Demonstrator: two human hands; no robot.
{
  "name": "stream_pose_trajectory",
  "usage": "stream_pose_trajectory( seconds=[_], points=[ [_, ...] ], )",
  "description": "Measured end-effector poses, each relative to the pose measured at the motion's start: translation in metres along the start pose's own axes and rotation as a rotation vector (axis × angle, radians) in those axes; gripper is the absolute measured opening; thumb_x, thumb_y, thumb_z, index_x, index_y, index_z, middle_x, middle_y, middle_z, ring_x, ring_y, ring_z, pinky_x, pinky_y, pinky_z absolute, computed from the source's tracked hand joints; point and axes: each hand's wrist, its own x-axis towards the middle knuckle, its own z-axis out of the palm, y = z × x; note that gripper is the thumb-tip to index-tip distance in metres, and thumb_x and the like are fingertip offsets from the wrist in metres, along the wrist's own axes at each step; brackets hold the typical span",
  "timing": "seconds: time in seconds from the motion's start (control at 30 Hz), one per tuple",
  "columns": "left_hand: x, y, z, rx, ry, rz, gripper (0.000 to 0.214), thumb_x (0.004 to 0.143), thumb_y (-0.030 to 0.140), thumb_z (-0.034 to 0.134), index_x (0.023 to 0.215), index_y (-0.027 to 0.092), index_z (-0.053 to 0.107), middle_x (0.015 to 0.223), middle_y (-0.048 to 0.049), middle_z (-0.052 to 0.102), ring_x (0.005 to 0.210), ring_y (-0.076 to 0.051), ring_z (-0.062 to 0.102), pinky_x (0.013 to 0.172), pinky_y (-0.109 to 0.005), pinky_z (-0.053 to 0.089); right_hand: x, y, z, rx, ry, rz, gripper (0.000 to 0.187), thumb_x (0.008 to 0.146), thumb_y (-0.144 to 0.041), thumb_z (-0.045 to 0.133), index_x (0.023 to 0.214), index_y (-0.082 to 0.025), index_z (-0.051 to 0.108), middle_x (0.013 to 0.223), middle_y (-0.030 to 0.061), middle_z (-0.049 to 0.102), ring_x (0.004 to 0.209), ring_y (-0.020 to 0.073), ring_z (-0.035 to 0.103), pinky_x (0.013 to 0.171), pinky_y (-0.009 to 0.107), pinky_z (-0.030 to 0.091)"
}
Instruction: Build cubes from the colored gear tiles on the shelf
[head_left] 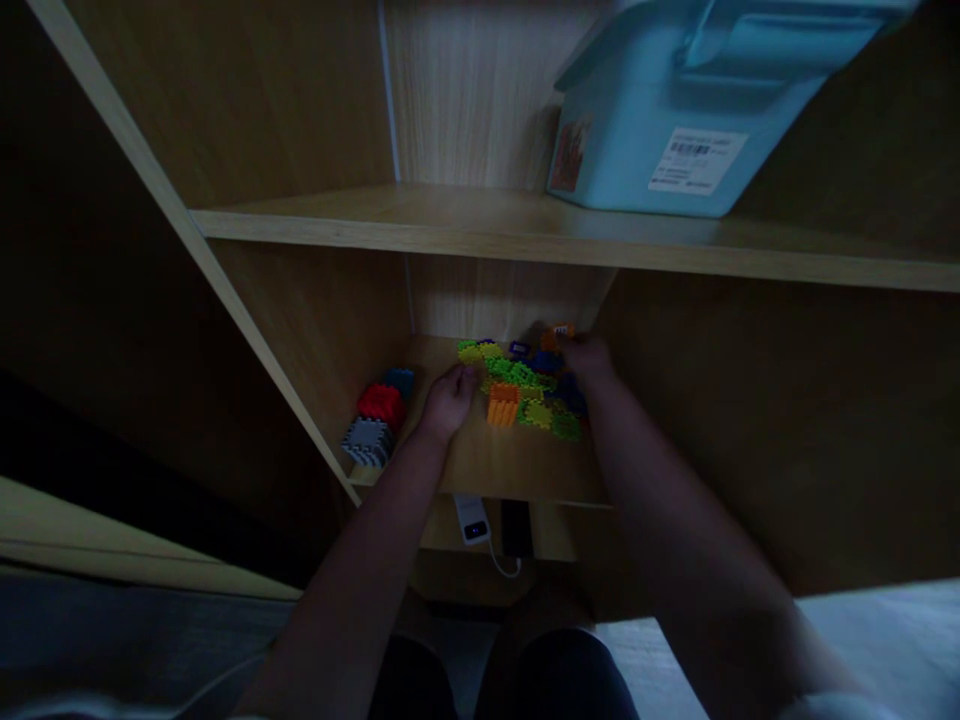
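On the lower shelf, my left hand is at the left edge of a spread of small toothed plastic pieces. Its fingers are drawn together, and anything between them is too dark to see. Beyond the spread, on the right, my right hand has its fingertips on an orange interlocking piece, seemingly pinching it. Green pieces, yellow pieces and dark blue pieces lie between the hands. In front of them stands an orange stack of pieces.
Grey, red and blue stacks line the left: a grey stack, a red stack and a blue stack. Above, a blue bin sits on the upper shelf. A white power bank and a black phone-like slab lie below, with a cable.
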Motion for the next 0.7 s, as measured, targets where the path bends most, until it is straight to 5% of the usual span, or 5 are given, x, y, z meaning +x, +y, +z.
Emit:
stream_pose_trajectory(
  seconds=[0.23,0.47,0.7],
  points=[
    [0.000,0.001,-0.003,0.023,0.017,0.007,0.035,0.113,0.040,0.044,0.096,0.022,0.069,0.102,-0.0095,0.081,0.096,-0.023,0.075,0.091,-0.033,0.055,-0.048,0.036,0.008,0.071,0.099,-0.126,0.052,0.102,-0.059,0.056,0.091,-0.015,0.082,0.081,0.0115,0.080,0.080,0.0283,0.077,0.070,0.032,0.057],
    [-0.002,0.002,-0.007,0.016,0.023,-0.008,0.039,0.113,0.047,0.045,0.095,0.022,0.069,0.097,-0.0084,0.080,0.090,-0.024,0.074,0.087,-0.034,0.056,-0.055,0.056,0.024,0.384,0.404,-0.328,0.066,0.097,-0.077,0.054,0.090,-0.016,0.079,0.093,0.0153,0.079,0.086,0.0284,0.073,0.082,0.041,0.060],
    [-0.001,0.000,-0.008,0.031,0.036,-0.009,0.037,0.112,0.041,0.044,0.095,0.021,0.070,0.099,-0.0093,0.081,0.092,-0.025,0.075,0.089,-0.037,0.057,-0.047,0.066,0.039,0.536,0.335,-0.349,0.066,0.099,-0.077,0.054,0.103,-0.017,0.079,0.098,0.0134,0.078,0.094,0.0301,0.075,0.083,0.047,0.065]
  ],
)
